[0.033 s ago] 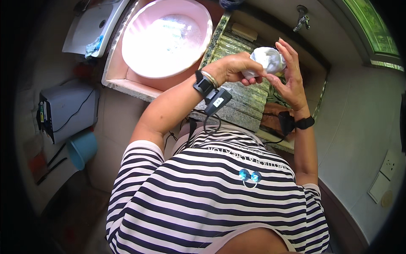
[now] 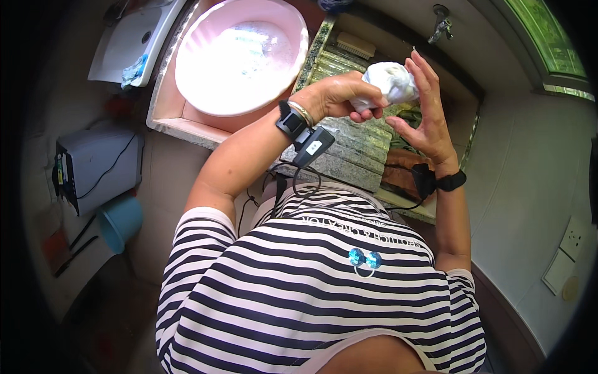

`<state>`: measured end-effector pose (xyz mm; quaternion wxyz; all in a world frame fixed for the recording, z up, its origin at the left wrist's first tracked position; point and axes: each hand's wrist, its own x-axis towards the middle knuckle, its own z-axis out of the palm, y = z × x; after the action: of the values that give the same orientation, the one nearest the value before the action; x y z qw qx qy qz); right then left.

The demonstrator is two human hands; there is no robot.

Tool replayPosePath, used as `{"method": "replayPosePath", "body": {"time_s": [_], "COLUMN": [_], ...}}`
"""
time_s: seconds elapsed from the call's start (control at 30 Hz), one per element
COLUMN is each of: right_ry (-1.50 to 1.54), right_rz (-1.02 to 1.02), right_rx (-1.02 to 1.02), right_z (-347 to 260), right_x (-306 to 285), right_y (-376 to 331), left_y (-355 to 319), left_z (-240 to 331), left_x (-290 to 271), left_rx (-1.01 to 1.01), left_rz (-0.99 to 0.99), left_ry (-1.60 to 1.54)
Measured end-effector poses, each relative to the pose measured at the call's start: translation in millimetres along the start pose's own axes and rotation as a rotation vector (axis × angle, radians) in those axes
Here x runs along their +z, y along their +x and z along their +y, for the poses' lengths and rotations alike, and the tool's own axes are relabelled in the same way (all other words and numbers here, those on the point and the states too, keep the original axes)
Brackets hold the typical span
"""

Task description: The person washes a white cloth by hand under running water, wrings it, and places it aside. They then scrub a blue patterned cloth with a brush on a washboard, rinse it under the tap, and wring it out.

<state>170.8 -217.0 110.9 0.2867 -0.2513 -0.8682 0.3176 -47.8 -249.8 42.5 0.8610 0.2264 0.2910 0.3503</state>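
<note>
My left hand (image 2: 346, 98) is closed round a bunched white cloth (image 2: 391, 82), with its thumb pressed along the near side. Just right of the bundle, my right hand (image 2: 431, 112) has its fingers stretched upward and its thumb spread away from them. Its fingers come up beside the cloth, and whether they touch it I cannot tell. Below both hands lies a ribbed stone washboard slab (image 2: 355, 140), wet and shiny at its far end. A scrubbing brush (image 2: 356, 45) rests at the slab's far edge.
Left of the slab, a large pink basin (image 2: 240, 62) sits in a tiled trough. A tap (image 2: 441, 28) juts from the far wall. At far left are a white sink (image 2: 134, 37) with a blue cloth (image 2: 133, 71), a grey box (image 2: 103, 165) and a light-blue bucket (image 2: 119, 221).
My right thumb has come away from my left fingertips, so a gap shows between the hands. The left hand and the cloth have shifted slightly to the left in the picture.
</note>
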Motion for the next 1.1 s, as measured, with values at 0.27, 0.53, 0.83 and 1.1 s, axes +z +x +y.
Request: {"method": "replayPosePath", "body": {"time_s": [0.27,0.53,0.83,1.1], "right_ry": [-0.328,-0.358,-0.104,-0.416], "right_rz": [-0.064,-0.179,-0.287,0.06], "right_rx": [-0.326,0.213,0.503,0.103], "right_z": [22,64,85,35], "right_x": [3,26,54,6], "right_y": [33,21,-5,-1], "left_y": [12,49,58,33], "left_z": [42,33,-8,16], "left_x": [14,12,-9,-4], "left_rx": [-0.103,0.196,0.395,-0.2], "left_rz": [-0.12,0.159,0.244,0.191], "left_ry": [0.455,1.653,1.883,0.49]}}
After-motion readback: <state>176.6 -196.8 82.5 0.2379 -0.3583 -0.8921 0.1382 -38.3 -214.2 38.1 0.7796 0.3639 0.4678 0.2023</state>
